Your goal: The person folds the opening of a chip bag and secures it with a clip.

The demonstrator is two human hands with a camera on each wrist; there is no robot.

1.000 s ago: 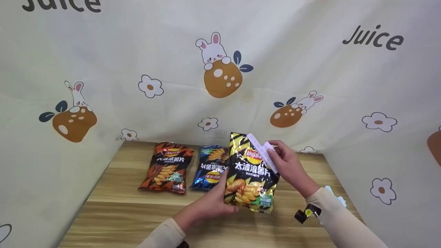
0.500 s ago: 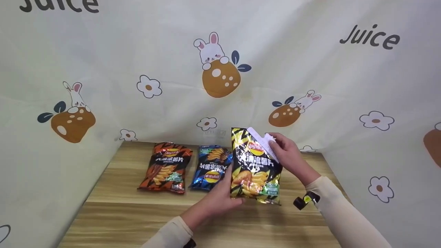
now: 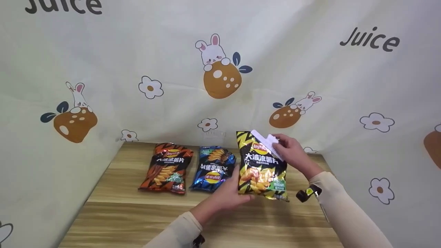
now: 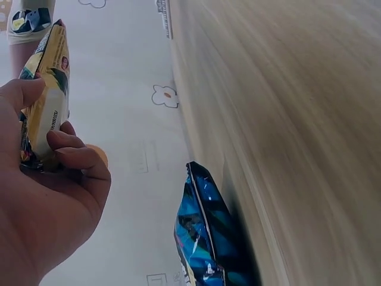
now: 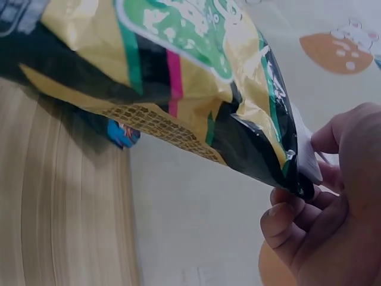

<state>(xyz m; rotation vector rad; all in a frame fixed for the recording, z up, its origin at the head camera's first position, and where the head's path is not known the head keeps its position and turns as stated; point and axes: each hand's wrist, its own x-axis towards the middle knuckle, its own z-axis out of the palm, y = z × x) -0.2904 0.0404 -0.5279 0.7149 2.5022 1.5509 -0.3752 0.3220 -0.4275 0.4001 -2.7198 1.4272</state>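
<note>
A yellow-and-black bag of potato chips [image 3: 256, 172] is held up above the table, its printed front toward the head camera. My left hand [image 3: 227, 194] grips its lower left edge; the left wrist view shows the thumb on one face of the bag [image 4: 52, 107] and curled fingers on the other. A white bag clip [image 3: 262, 140] lies slantwise across the bag's upper right corner. That clip is pinched by my right hand [image 3: 294, 153] between thumb and fingers. In the right wrist view the clip [image 5: 305, 149] sits along the bag's dark edge, partly hidden by the fingers.
Two more chip bags lie on the wooden table [image 3: 137, 217]: a red-orange one [image 3: 167, 168] at left and a blue one [image 3: 213, 168], upside down, beside my left hand. A printed fabric backdrop [image 3: 165, 113] surrounds the table's back and sides.
Both hands have shifted right with the yellow bag and the clip, uncovering more of the blue bag. The clip stays across the same corner. The other bags have not moved.
</note>
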